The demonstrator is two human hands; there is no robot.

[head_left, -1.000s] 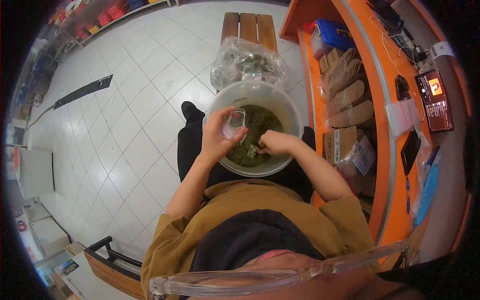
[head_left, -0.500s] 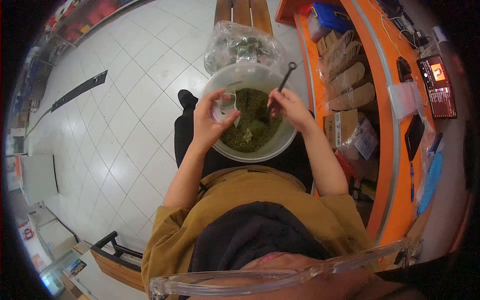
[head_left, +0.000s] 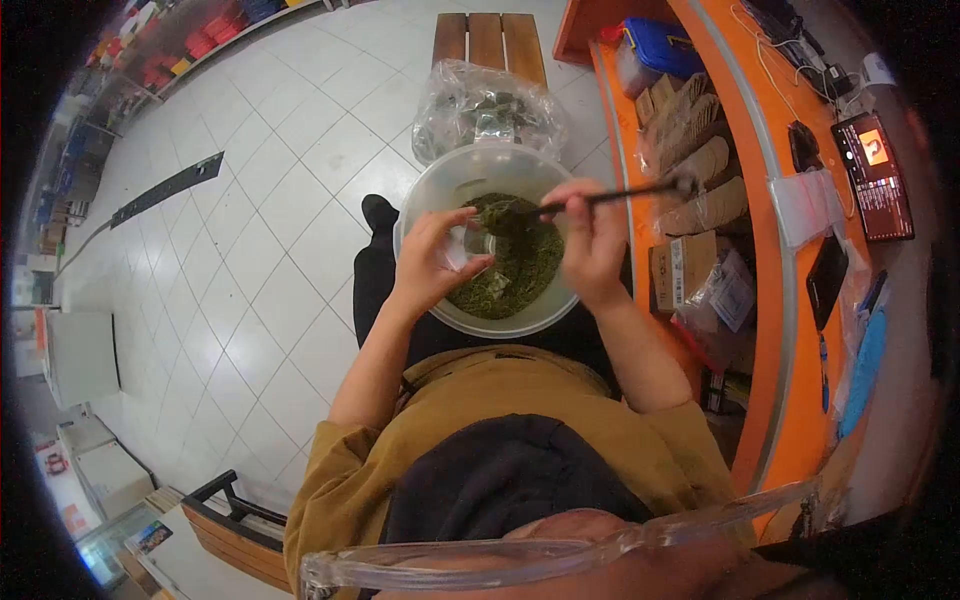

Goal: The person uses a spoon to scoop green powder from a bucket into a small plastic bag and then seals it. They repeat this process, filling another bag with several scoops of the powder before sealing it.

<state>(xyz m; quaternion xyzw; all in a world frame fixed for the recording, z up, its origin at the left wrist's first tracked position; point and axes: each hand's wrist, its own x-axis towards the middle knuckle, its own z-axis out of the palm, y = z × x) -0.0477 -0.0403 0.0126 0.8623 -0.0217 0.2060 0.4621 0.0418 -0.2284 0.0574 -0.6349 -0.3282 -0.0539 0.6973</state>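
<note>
A translucent round tub sits at my lap with dark green chopped herb-like material inside. Over its left part, my left hand holds a small clear cup between thumb and fingers. My right hand grips the black handle of a spoon, which points to the right. The spoon's bowl end, heaped with green material, is at the cup's upper right edge; whether it touches the cup cannot be told.
A clear plastic bag with green contents lies on a slatted wooden bench beyond the tub. On the right, an orange shelf unit holds cardboard boxes, a blue-lidded box and a lit phone.
The spoon has swung from upright to nearly level, and its loaded end is now up beside the cup. My right hand has turned with it. The tub appears slightly lower in view.
</note>
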